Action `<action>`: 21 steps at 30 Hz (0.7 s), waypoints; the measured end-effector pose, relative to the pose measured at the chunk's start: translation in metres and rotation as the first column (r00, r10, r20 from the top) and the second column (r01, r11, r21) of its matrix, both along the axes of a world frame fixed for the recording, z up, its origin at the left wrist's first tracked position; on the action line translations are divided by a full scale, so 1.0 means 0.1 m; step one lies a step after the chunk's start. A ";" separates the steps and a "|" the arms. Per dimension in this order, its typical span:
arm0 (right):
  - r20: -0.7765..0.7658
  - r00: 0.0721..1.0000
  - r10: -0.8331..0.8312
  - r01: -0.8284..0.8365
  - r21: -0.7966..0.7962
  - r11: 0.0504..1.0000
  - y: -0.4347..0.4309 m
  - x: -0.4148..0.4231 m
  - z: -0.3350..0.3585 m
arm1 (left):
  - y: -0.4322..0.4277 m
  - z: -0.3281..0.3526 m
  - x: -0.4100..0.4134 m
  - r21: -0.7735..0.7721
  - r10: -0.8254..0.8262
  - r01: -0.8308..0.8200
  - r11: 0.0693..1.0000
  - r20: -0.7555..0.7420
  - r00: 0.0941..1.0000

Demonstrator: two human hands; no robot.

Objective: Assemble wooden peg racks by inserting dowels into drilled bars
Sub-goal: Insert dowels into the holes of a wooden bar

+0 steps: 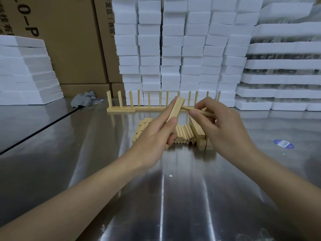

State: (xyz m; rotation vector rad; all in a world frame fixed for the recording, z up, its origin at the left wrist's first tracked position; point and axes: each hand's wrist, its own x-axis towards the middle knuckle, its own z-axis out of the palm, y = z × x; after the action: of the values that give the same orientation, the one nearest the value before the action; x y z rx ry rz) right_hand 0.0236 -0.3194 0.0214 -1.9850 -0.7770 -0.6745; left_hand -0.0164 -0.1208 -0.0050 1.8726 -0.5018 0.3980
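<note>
My left hand [156, 136] grips a pale wooden bar [176, 108] and holds it tilted up above the table. My right hand [218, 126] pinches a dowel [189, 108] whose left end meets the bar's side near its top. Below the hands lies a pile of loose dowels [184, 134], with drilled bars [141, 130] to its left and more bars [199, 134] to its right. Finished peg racks [121, 108] stand upright in a row behind, their pegs pointing up.
The work surface is a shiny steel table [165, 197]. White foam blocks [173, 49] are stacked behind and at both sides, with cardboard boxes [73, 40] at the back left. A crumpled grey cloth [83, 100] lies far left; a blue sticker [284, 143] at right.
</note>
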 end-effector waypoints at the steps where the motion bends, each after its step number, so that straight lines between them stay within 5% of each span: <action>1: -0.020 1.000 0.021 -0.020 0.032 0.999 -0.01 -0.01 0.01 | 0.01 0.01 0.00 0.021 0.005 -0.005 1.000 0.019 1.000; 12: -0.281 0.943 0.178 -0.136 0.162 0.977 -0.02 -0.06 0.11 | 0.04 0.05 -0.03 0.081 0.010 -0.019 0.997 0.107 0.994; 17: -0.611 0.657 0.441 -0.252 0.373 0.893 -0.10 -0.03 0.20 | 0.05 0.03 -0.02 0.136 0.010 -0.026 0.990 0.119 0.993; 21: -0.567 0.756 0.327 -0.225 0.244 0.943 -0.11 -0.02 0.20 | 0.01 -0.02 -0.02 0.049 -0.016 0.014 0.999 0.051 0.999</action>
State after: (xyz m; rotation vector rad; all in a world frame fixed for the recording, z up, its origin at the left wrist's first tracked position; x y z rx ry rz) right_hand 0.0213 -0.3300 0.0409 -1.7293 -0.5756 0.0904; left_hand -0.0182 -0.1201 -0.0070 1.9084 -0.5643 0.4277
